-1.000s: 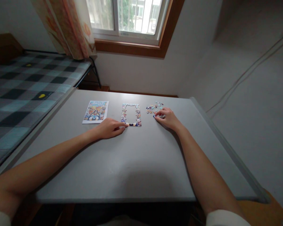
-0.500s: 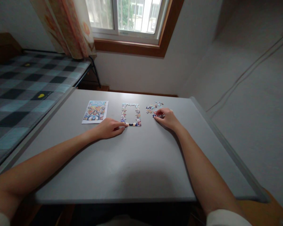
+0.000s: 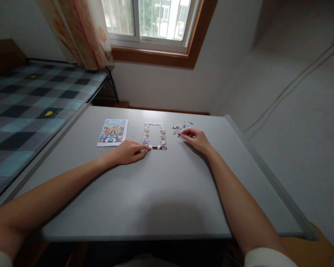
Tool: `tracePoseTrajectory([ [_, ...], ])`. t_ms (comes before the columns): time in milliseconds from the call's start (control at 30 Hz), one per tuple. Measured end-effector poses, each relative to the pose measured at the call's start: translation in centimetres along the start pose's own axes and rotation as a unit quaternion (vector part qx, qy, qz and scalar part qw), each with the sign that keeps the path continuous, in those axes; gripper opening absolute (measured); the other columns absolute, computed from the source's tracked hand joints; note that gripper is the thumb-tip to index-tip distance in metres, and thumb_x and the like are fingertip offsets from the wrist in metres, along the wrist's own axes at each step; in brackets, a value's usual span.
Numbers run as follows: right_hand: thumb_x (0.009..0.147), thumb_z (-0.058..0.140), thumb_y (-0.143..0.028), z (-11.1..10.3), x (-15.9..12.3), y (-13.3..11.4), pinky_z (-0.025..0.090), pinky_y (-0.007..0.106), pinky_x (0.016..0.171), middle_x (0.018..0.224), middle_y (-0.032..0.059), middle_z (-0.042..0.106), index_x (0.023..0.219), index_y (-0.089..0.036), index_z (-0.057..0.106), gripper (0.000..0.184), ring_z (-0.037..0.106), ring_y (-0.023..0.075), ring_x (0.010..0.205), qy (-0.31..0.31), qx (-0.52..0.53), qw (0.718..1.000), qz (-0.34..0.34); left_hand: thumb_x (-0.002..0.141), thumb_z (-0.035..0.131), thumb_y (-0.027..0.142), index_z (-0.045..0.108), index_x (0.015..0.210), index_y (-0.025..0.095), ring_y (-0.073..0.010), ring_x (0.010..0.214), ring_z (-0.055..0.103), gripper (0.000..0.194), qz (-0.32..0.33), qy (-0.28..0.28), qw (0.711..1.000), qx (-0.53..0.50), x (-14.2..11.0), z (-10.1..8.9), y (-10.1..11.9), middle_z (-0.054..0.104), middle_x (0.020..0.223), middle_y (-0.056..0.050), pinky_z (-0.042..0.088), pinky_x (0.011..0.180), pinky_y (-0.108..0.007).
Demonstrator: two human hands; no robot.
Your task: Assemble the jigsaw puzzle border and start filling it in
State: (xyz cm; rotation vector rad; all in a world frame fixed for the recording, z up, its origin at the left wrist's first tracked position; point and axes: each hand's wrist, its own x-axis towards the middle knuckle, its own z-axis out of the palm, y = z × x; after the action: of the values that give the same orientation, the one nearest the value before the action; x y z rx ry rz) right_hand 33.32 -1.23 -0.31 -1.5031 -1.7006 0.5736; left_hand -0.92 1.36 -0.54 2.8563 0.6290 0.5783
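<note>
A rectangular puzzle border (image 3: 163,137) of joined jigsaw pieces lies on the table, its middle showing bare tabletop. My left hand (image 3: 130,151) rests at its lower left corner, index finger stretched out and touching the bottom edge, the other fingers loosely bent. To the right, my right hand (image 3: 196,139) has thumb and fingers pinched together at the near side of a pile of loose puzzle pieces (image 3: 179,128). A small dark blue puzzle piece (image 3: 179,135) shows at those fingertips. Part of the pile is hidden behind the hand.
A printed picture sheet (image 3: 113,132) lies left of the border on the grey-white table (image 3: 156,193). Beyond the table's left side is a bed with a checked cover (image 3: 39,91). A window (image 3: 161,20) and a curtain (image 3: 78,33) are at the back, a wall on the right.
My right hand's fingers have closed and shifted slightly; the pieces seen beneath the hand no longer show there. My left hand has stayed in place on the border.
</note>
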Motion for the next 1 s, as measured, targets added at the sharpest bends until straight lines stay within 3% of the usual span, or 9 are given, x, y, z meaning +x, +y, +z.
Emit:
tracePoseTrajectory([
  [467, 0.077, 0.066, -0.035, -0.04, -0.03, -0.02, 0.051, 0.031, 0.073, 0.085, 0.0065, 0.074, 0.084, -0.018, 0.074, 0.021, 0.064, 0.0154, 0.074, 0.004, 0.001, 1.000, 0.021, 0.096, 0.049, 0.034, 0.075, 0.111, 0.020, -0.0085, 0.052, 0.059, 0.033, 0.005, 0.004, 1.000, 0.004, -0.06, 0.05, -0.09, 0.068, 0.061, -0.001, 0.038, 0.053, -0.018],
  [1000, 0.078, 0.058, -0.027, -0.28, -0.02, 0.18, 0.052, 0.034, 0.079, 0.089, 0.0067, 0.075, 0.084, -0.019, 0.076, 0.020, 0.066, 0.0185, 0.081, 0.004, -0.089, 0.996, -0.009, 0.095, 0.050, 0.033, 0.074, 0.112, 0.022, -0.0086, 0.053, 0.060, 0.032, -0.002, 0.000, 1.000, 0.001, -0.09, 0.00, -0.11, 0.068, 0.062, 0.000, 0.039, 0.054, -0.019],
])
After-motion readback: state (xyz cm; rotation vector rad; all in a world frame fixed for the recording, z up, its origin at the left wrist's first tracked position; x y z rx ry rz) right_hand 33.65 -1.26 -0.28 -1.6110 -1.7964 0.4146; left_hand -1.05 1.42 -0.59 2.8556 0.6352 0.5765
